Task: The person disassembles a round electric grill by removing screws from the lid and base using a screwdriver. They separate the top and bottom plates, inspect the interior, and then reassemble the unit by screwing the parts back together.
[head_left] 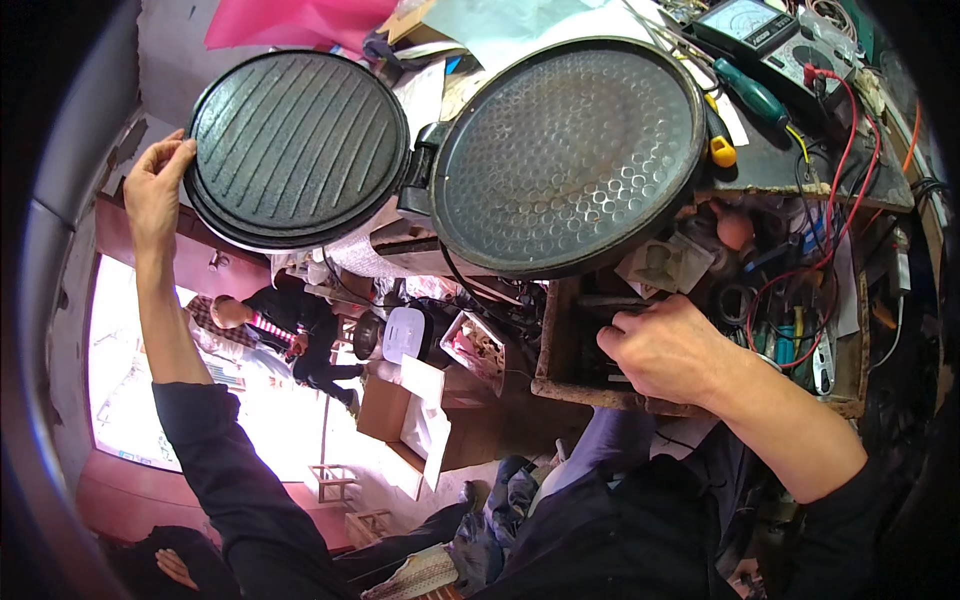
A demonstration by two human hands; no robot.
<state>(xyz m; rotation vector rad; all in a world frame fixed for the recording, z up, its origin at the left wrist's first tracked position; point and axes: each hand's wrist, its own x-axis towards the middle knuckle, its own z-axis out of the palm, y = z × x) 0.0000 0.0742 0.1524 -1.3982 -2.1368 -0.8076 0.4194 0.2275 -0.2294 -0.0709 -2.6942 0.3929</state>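
An electric griddle lies opened out on the bench, its ribbed round plate (300, 150) at the left and its dimpled round plate (570, 160) at the right. A black hinge (418, 172) joins the two. My left hand (155, 190) pinches the outer left rim of the ribbed plate between thumb and fingers. Below the dimpled plate, my right hand (670, 350) is over a pulled-out wooden drawer (580, 389), fingers curled inward. Whatever those fingers hold, if anything, is hidden. Around this hand lie tools, a reddish rubber bulb (733, 228) and red test leads (832, 215).
An analog multimeter (745, 22), a green-handled screwdriver (750, 92) and a yellow-tipped tool (722, 152) lie at the upper right. Papers and pink plastic (290, 22) sit behind the griddle. An opened cardboard box (385, 410) stands on the floor. Other people (285, 320) are farther off at left.
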